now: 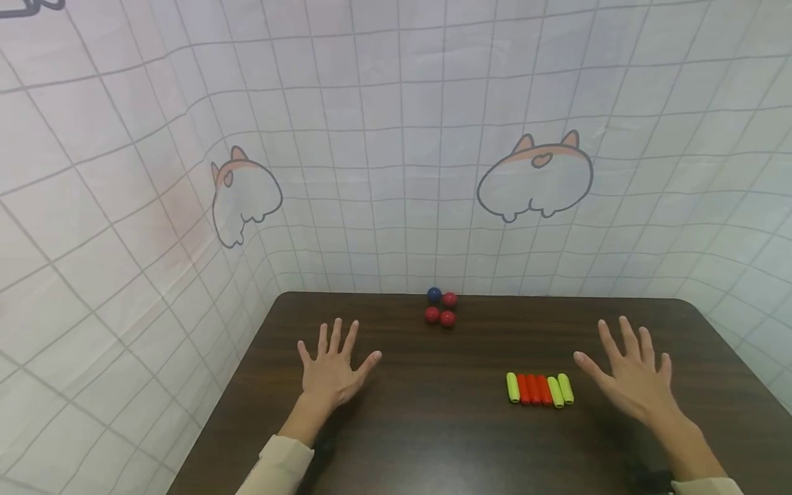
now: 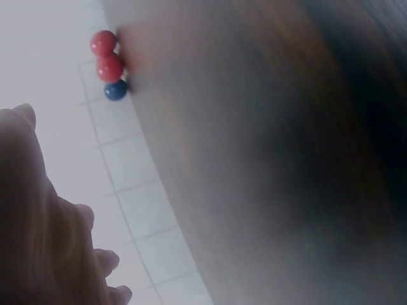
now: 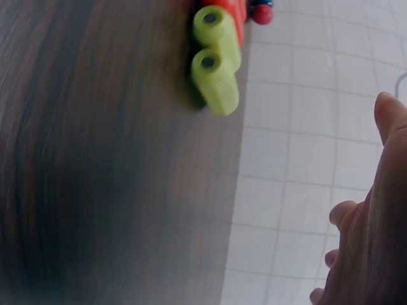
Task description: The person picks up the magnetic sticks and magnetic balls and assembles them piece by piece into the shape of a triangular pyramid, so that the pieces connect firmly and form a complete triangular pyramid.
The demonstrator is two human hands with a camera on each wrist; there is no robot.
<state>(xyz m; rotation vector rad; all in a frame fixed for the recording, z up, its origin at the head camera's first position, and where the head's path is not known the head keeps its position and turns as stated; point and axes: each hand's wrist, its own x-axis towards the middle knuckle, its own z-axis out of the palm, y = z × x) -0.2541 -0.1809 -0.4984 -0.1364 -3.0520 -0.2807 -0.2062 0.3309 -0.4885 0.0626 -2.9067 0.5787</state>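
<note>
Fingers spread, the left hand (image 1: 331, 373) is held over the left part of the dark table, holding nothing. The right hand (image 1: 637, 381), also spread and holding nothing, is to the right of a row of small cylinders. In that row a yellow-green cylinder (image 1: 513, 388) lies at the left end, several red cylinders (image 1: 535, 390) lie in the middle, and two yellow-green ones (image 1: 560, 390) are at the right end. The left wrist view shows the left hand (image 2: 51, 222) beside empty air; the right wrist view shows the right hand (image 3: 372, 222) and the yellow-green cylinders (image 3: 216, 82).
Near the table's back edge sit a blue ball (image 1: 434, 295) and three red balls (image 1: 447, 318), grouped close together. Behind and left of the brown table (image 1: 421, 440) hangs a white grid-patterned cloth (image 1: 383, 172) with cartoon animal drawings.
</note>
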